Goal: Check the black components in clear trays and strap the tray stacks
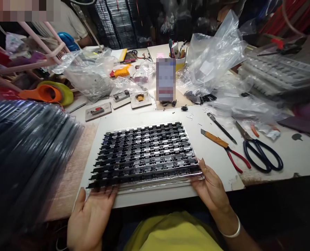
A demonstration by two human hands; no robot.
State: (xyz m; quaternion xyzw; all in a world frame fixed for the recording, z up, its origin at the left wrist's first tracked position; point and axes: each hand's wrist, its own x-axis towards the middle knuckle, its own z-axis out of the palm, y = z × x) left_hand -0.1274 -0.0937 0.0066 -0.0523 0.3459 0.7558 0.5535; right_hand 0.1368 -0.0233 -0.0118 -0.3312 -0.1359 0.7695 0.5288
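Both hands are on the near edge of the tray stack, a flat pile of clear trays loaded with rows of small black components, lying square in the middle of the white board. The left hand sits at seven o'clock of the stack, palm up, fingers spread and tucked under the near-left corner, not closed around anything. The right hand is at five o'clock, fingers apart and curled against the near-right corner, thumb on the rim, wrist with a bangle angled in from the lower right.

By the look of it, this is the squaring-up or lifting step: the stack is gripped by its two near corners and rests flat. The next move calls for even pressure from both sides, since the trays are thin and the parts sit loose in their pockets; a tilt could spill them.

At nine o'clock a blurred heap of dark trays fills the left side. At three o'clock lie a utility knife, red-handled pliers and black scissors, well apart from the hands. At twelve o'clock: small jigs, a cup of pens and crumpled plastic bags.
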